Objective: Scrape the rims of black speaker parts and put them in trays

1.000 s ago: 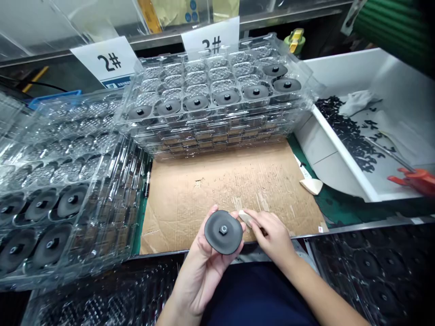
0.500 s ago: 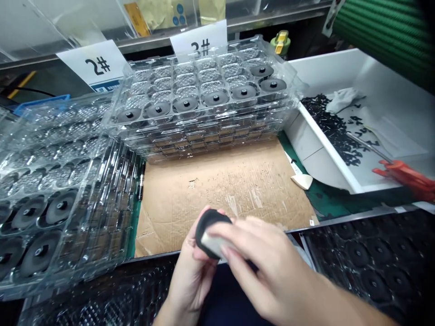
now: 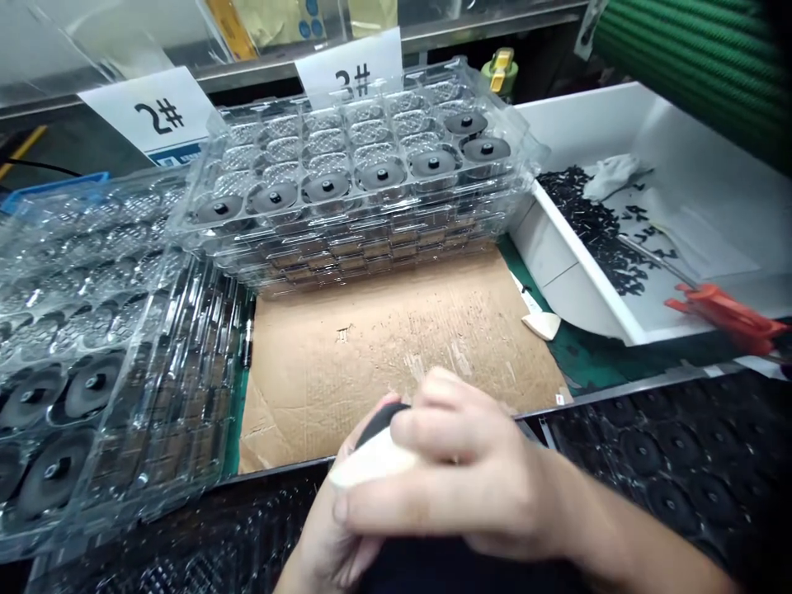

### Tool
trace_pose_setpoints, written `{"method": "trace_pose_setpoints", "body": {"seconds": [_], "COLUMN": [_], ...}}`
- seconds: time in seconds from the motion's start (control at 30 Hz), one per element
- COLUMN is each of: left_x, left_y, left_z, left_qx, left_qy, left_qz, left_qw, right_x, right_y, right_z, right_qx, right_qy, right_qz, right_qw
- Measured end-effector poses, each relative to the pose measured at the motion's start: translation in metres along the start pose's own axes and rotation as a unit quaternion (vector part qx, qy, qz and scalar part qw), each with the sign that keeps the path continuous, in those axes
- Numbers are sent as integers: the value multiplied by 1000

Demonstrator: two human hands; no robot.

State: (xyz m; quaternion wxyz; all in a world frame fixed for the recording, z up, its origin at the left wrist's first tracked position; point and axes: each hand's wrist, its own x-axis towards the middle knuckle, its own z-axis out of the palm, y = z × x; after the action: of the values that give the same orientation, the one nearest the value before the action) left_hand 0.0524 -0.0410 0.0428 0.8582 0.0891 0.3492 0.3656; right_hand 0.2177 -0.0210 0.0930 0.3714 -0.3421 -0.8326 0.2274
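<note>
Fingers of the right hand [image 3: 464, 470] close narrowly on a white pointed block [image 3: 371, 459], thumb along its near edge and bent fingers on the far one, a grip that seems meant to steer the block while leaving its tip free. Behind it, the left hand [image 3: 327, 524] holds a dark rounded piece [image 3: 379, 422], of which only a sliver shows; one fingertip rises past its far rim, but the other left fingers are hidden, so how firmly they press I cannot tell. Block and piece overlap from this angle, and whether they touch is unclear. The hands meet over the near edge of a cardboard sheet [image 3: 365, 346], probably laid there to guard the green surface [image 3: 594, 363] beneath. Beyond it, a clear tray stack [image 3: 365, 239] carries similar dark pieces [image 3: 382, 174], each in its own pocket, presumably so they do not rub together. Another tray stack [image 3: 186, 355] stands at the left. On the right, a white bin [image 3: 572, 280] contains small black bits [image 3: 582, 206], its walls likely stopping them from scattering; a red-handled tool [image 3: 723, 313] points its shaft toward them. A second pale block [image 3: 542, 325] lies near the bin, apparently within easy reach.
</note>
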Motion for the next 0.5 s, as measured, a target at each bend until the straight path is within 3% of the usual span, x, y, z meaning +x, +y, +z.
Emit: {"method": "trace_pose_setpoints", "body": {"seconds": [0.07,0.13,0.2,0.27,0.37,0.43,0.5], "left_x": [-2,-5,-7,-9,-9,-9,-7], "left_y": [0,2,4,6,7,6,4], "left_z": [-2,-4,-6,-8,-8,-7,-6], "left_qx": [-2,-16,-37,-56,-72,-71,-61], "left_qy": [-37,-70,-81,-86,-89,-89,-92], "left_qz": [-1,3,-2,-6,-17,-24,-28], "left_qw": [999,997,996,995,993,993,993], "right_x": [1,-11,-34,-60,-85,-82,-65], "right_y": [13,28,44,61,75,68,48], "right_z": [0,8,26,49,69,61,40], "right_qx": [67,68,39,11,-5,-4,-13], "right_qy": [-13,34,84,82,46,60,104], "right_qz": [33,152,255,314,325,330,322], "right_qw": [997,986,962,946,945,942,941]}}
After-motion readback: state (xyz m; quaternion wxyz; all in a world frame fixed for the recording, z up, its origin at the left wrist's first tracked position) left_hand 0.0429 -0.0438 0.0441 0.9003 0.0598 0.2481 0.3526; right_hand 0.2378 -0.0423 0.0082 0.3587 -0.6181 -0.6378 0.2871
